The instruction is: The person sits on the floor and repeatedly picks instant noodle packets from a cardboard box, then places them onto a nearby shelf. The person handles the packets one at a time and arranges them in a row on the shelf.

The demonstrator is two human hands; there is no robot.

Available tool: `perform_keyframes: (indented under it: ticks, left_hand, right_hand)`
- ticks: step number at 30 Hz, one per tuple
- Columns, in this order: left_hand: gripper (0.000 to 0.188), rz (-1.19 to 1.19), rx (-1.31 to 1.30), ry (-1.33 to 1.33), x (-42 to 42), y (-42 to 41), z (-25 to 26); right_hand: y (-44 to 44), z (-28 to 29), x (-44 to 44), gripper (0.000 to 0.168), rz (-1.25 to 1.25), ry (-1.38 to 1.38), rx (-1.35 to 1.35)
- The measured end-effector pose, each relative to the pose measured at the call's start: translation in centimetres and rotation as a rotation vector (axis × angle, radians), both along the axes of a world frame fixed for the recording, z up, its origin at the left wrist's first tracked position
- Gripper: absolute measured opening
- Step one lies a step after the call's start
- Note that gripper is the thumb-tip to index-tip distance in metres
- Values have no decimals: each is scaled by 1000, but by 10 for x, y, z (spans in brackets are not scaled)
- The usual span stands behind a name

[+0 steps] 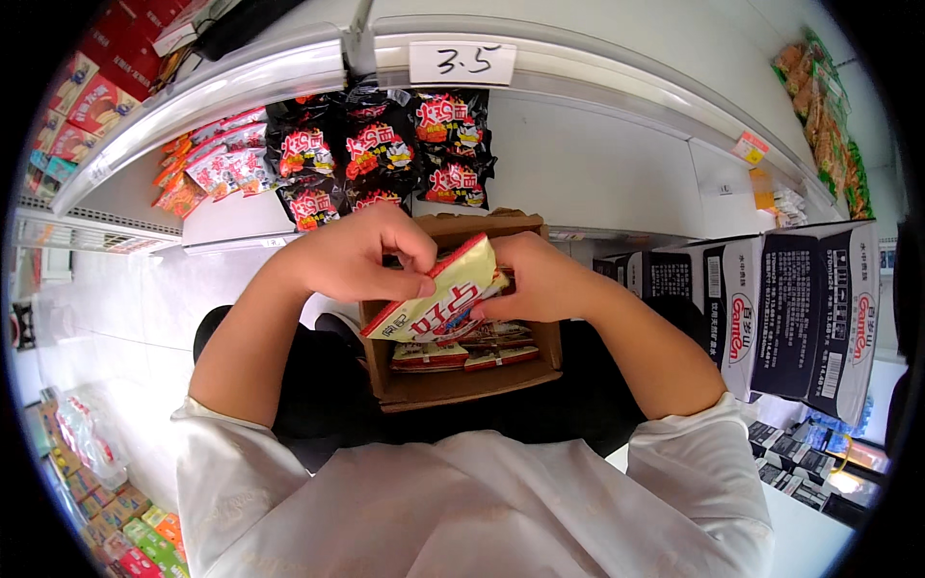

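A yellow snack packet with red edges is held tilted between my two hands, above an open cardboard box. My left hand pinches its upper left edge between thumb and fingers. On the right side my right hand grips it, with the thumb on its front; part of another packet seems to show behind it. More red-and-cream packets lie inside the box, which rests at my lap. My hands and the held packet hide the middle of the box.
Ahead, a white shelf carries black noodle packets and pink-and-white packets. Its front rail bears a handwritten price card. Large water cartons stand at the right. Boxed goods lie at the lower left.
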State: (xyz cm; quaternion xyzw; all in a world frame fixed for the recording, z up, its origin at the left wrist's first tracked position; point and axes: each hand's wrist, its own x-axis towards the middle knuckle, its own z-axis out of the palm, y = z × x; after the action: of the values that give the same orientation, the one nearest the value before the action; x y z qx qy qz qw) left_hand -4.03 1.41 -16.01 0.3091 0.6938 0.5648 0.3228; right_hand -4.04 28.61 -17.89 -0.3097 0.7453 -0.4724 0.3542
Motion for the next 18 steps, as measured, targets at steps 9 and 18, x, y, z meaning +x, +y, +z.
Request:
perform_keyframes:
  ticks: [9,18]
  left_hand:
    - [50,509,491,-375,-10,-13,-8]
    - [19,822,324,-550,-4,12,-11]
  right_hand:
    - [-10,-3,-4,39,-549,-338,-301]
    - [-15,-6,-1,40,-595,-419,-273]
